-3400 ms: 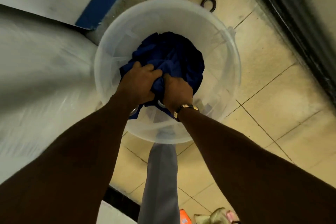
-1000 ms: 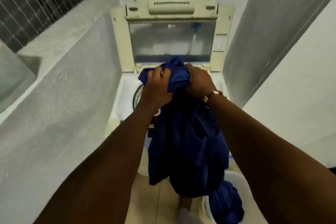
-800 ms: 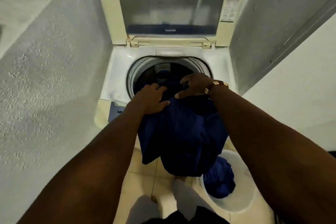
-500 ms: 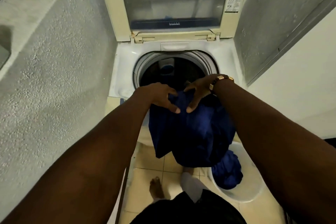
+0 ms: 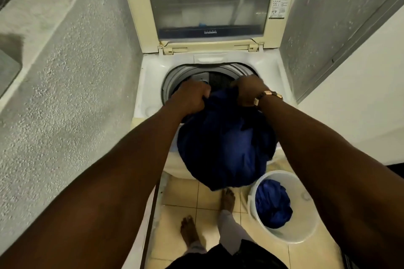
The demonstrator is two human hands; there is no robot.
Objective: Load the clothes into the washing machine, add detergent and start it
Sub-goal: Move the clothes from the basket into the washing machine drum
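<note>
Half a second before, both hands had lain with fingers spread on top of the blue garment (image 5: 223, 148); now the left hand (image 5: 192, 99) and the right hand (image 5: 248, 90) each had a grip curled tight round a bunched fold of its upper edge, over the front rim of the drum opening (image 5: 175, 81) of the washing machine (image 5: 153, 85). The hands had drawn a little apart, and the cloth between them stood higher at the mouth of the drum. Most of the garment hung down outside, over the machine's front edge, its lower end short of the tiled floor (image 5: 181, 192). The lid (image 5: 209, 4) stood upright behind as before. A second heap of blue cloth (image 5: 273, 203) lay in the white bucket (image 5: 306, 231) on the floor to the right, just beside the person's bare feet. A gold watch (image 5: 270, 95) showed on the right wrist.
</note>
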